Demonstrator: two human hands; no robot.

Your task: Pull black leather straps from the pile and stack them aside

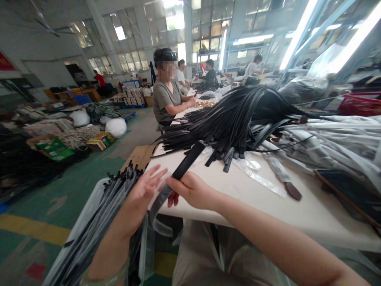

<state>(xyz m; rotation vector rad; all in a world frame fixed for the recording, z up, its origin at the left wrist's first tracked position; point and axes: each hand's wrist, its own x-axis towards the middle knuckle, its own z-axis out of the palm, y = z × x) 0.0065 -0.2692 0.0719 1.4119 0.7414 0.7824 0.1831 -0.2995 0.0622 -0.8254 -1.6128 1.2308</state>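
The left hand (149, 184) is spread open beside the black strap (189, 159); contact is unclear. The strap slants from near left to far right above the edge of the tabletop (235, 188), pinched mid-length by the right hand (192, 190).

The left hand (145, 188) looks blurry. Its arm (115, 237) hides some straps (99, 222) in the tub (84, 215), which the bottom edge cuts off.

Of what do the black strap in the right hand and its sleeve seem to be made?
The black strap seems leather or imitation leather: smooth, low-sheen; blur hides any grain. The sleeve is probably clear plastic film, glossy: translucent with pale highlights.
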